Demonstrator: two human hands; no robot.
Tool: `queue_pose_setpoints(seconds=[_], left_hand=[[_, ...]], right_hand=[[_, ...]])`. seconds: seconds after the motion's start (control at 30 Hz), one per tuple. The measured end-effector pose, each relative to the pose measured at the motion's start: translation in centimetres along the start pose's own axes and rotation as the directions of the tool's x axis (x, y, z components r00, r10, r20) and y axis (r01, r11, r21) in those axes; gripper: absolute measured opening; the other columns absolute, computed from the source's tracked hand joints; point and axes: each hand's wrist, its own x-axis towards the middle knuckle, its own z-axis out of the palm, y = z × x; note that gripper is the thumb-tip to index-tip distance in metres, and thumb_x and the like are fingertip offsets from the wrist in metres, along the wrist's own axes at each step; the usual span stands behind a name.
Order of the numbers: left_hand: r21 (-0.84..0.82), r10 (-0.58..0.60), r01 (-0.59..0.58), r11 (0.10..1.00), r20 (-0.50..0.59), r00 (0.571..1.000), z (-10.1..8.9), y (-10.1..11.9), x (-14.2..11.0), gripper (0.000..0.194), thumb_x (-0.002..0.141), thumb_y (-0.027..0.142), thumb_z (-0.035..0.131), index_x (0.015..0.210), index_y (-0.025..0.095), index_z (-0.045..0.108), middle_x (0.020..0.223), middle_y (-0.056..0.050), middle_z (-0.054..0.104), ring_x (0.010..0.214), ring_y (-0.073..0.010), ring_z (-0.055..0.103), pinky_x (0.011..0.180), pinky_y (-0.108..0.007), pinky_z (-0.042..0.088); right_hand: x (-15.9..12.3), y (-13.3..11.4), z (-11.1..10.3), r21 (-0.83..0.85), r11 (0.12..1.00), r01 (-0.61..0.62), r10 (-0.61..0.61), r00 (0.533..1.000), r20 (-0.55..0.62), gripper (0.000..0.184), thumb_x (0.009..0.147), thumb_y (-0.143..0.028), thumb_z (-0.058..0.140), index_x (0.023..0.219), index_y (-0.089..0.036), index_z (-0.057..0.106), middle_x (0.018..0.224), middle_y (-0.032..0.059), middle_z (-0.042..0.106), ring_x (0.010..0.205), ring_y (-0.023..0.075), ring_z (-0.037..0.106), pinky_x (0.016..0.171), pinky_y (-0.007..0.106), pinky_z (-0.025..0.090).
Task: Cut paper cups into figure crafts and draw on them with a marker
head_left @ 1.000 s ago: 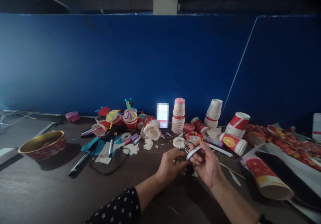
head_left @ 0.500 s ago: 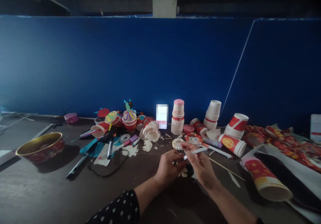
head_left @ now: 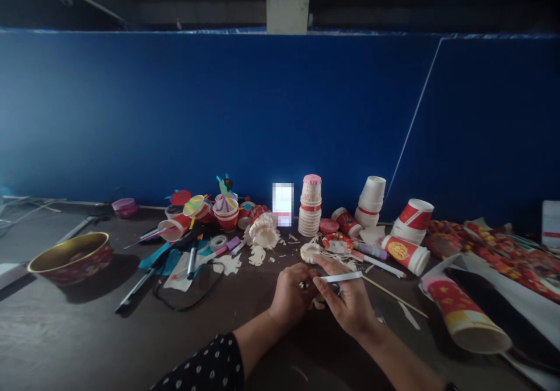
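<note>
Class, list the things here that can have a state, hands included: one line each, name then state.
Left hand: fingers curled
Right hand: fingers partly bent
White strip: near end at fingertips, other end free
Bowl: upright
Tape roll: lying flat
Pink-topped stack: standing
White-topped stack: leaning
Logo cup: on its side
Nearest cup: on its side, mouth open
Screen: lit, content blurred
</note>
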Motion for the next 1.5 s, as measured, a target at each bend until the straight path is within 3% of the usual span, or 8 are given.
queue_pose_setpoints(seconds=[0.17, 0.63, 0.83, 0.93, 1.07, 1.17, 1.3, 1.5], left_hand=[[-0.029, -0.042, 0.042, 0.999, 0.000, 0.999, 0.0, -0.2, 0.0, 0.016, 0.071, 0.025, 0.058, 0.074, 0.014, 0.068, 0.065, -0.004, 0.058, 0.059, -0.0132, 0.051, 0.055, -0.021, 0.038], [-0.049, -0.122, 0.120, 0.992, -0.042, 0.992, 0.1, 0.2, 0.2, 0.015, 0.067, 0.020, 0.057, 0.054, 0.013, 0.060, 0.051, 0.000, 0.052, 0.051, -0.0094, 0.045, 0.051, -0.019, 0.034], [-0.081, -0.172, 0.171, 0.982, -0.004, 0.985, -0.1, -0.2, 0.4, 0.009, 0.065, 0.016, 0.057, 0.061, 0.013, 0.064, 0.060, -0.002, 0.061, 0.058, -0.0120, 0.052, 0.056, -0.020, 0.038], [-0.143, -0.217, 0.216, 0.966, 0.011, 0.976, 0.0, -0.1, 0.5, 0.012, 0.063, 0.016, 0.058, 0.071, 0.012, 0.066, 0.066, -0.003, 0.063, 0.062, -0.0129, 0.054, 0.059, -0.021, 0.041], [-0.383, -0.300, 0.286, 0.878, 0.026, 0.954, 0.3, 0.1, 0.6, 0.034, 0.059, 0.017, 0.063, 0.093, 0.012, 0.063, 0.071, -0.002, 0.061, 0.058, -0.0092, 0.051, 0.053, -0.019, 0.041], [-0.551, -0.375, 0.361, 0.752, 0.093, 0.923, 0.4, 0.0, 0.7, 0.055, 0.055, 0.020, 0.069, 0.107, 0.014, 0.055, 0.065, 0.002, 0.057, 0.042, -0.0042, 0.043, 0.039, -0.016, 0.033], [-0.606, -0.442, 0.441, 0.662, 0.160, 0.883, 0.5, 0.0, 0.8, 0.040, 0.049, 0.031, 0.074, 0.080, 0.009, 0.061, 0.056, -0.001, 0.059, 0.038, -0.0053, 0.044, 0.036, -0.017, 0.032], [-0.643, -0.493, 0.463, 0.610, 0.150, 0.857, 0.6, 0.6, 0.5, 0.035, 0.048, 0.037, 0.075, 0.064, 0.009, 0.061, 0.051, -0.002, 0.060, 0.041, -0.0086, 0.050, 0.042, -0.020, 0.039]], right_hand=[[-0.1, 0.1, -0.1, -0.070, 0.997, 0.044, -0.042, 0.998, 0.042, 0.042, 0.082, -0.025, 0.048, 0.123, -0.024, 0.045, 0.115, 0.0085, 0.058, 0.107, 0.0258, 0.051, 0.092, 0.044, 0.040], [0.1, 0.9, -0.5, -0.197, 0.980, 0.033, -0.020, 0.998, 0.067, 0.030, 0.083, -0.024, 0.047, 0.112, -0.025, 0.054, 0.097, 0.0065, 0.064, 0.094, 0.0244, 0.057, 0.093, 0.048, 0.035], [0.2, 1.4, -0.3, -0.194, 0.981, 0.023, -0.024, 1.000, -0.004, 0.020, 0.081, -0.020, 0.046, 0.095, -0.022, 0.059, 0.084, 0.0065, 0.066, 0.084, 0.0230, 0.060, 0.085, 0.042, 0.041], [0.3, 1.6, -0.3, -0.134, 0.988, -0.073, 0.065, 0.996, -0.061, 0.015, 0.080, -0.023, 0.048, 0.090, -0.019, 0.058, 0.087, 0.0080, 0.066, 0.078, 0.0214, 0.061, 0.080, 0.037, 0.045], [0.5, 2.3, -0.4, -0.005, 0.963, -0.268, 0.261, 0.941, -0.217, 0.018, 0.077, -0.031, 0.052, 0.087, -0.017, 0.057, 0.085, 0.0091, 0.066, 0.077, 0.0217, 0.060, 0.076, 0.035, 0.046], [0.5, 2.6, -0.1, 0.194, 0.904, -0.380, 0.420, 0.874, -0.244, 0.028, 0.074, -0.036, 0.056, 0.092, -0.015, 0.056, 0.081, 0.0079, 0.065, 0.071, 0.0212, 0.061, 0.068, 0.033, 0.048], [0.4, 1.8, 0.6, 0.371, 0.841, -0.394, 0.479, 0.861, -0.170, 0.032, 0.071, -0.037, 0.059, 0.095, -0.015, 0.057, 0.079, 0.0063, 0.064, 0.068, 0.0194, 0.061, 0.062, 0.030, 0.049], [0.2, 0.4, 0.9, 0.289, 0.887, -0.360, 0.408, 0.904, -0.127, 0.028, 0.074, -0.035, 0.057, 0.093, -0.014, 0.059, 0.079, 0.0066, 0.063, 0.064, 0.0176, 0.058, 0.061, 0.029, 0.048]])
